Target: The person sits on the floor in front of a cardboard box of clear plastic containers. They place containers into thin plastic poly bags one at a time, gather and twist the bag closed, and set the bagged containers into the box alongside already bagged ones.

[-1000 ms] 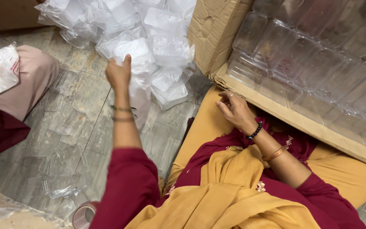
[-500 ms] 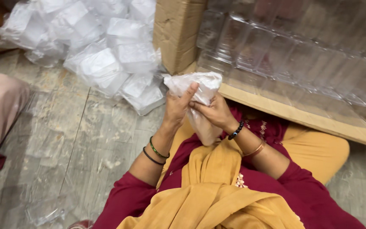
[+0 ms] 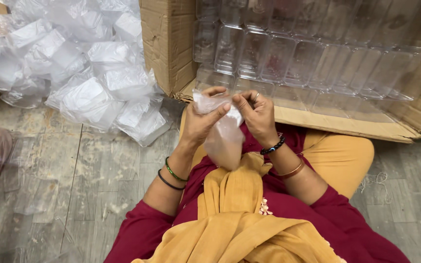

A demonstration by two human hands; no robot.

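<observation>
Now lowered from the bunched white wad to a limp plastic bag (image 3: 224,134) pinched at its mouth by left hand (image 3: 201,122) and right hand (image 3: 255,114), hanging over the lap beside the cardboard box (image 3: 171,44) of clear containers (image 3: 278,53), presumably within easy reach.

L hand (image 3: 201,122) & R hand (image 3: 257,114) raised together at chest, fingertips pinching (thumbs up top), wrists bent inward

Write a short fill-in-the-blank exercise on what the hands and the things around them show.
1. Both hands, left hand and right hand, hold a clear plastic ____.
2. The clear containers sit in a ____ box.
3. The heap of bagged items lies on the person's ____ side.

Missing words: bag; cardboard; left
</observation>
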